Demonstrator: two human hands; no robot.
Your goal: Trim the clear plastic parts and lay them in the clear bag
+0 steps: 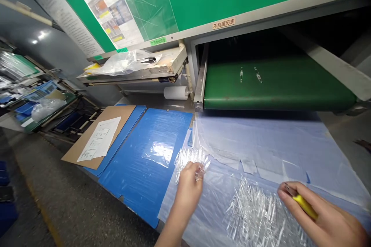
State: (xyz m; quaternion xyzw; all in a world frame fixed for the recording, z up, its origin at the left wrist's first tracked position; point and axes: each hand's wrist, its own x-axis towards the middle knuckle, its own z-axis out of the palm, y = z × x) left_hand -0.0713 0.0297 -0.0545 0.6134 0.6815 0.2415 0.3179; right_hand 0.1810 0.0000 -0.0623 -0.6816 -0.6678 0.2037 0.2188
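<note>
Conveyor belt (278, 92), dark green, stands ahead of you, with two small clear pieces (257, 75) lying apart on its surface. On your side of the belt, pale bluish sheeting (290, 131) covers the worktop. A large, loose pile of slender clear pieces (261, 212) lies on that sheeting, between the belt and you, its strips glinting and crossing at many angles. Nearer to you than the belt and left of its near left corner, a smaller, neater row of clear pieces (187, 157) lies side by side.

Your left hand (189, 179) is at the near edge of that row, its fingers curled narrow. Clear plastic shows at your fingertips, but you cannot tell whether they grip a piece or only touch it. Your right hand (327, 208), on the belt's near side towards the right, is closed around a yellow-handled tool (305, 205), whose metal end points up and left, beside the large pile.

Left of the belt, a flat blue board (133, 177) carries a shiny clear sheet (160, 152). Farther left of the belt, brown cardboard (124, 114) bears printed paper (100, 139).
</note>
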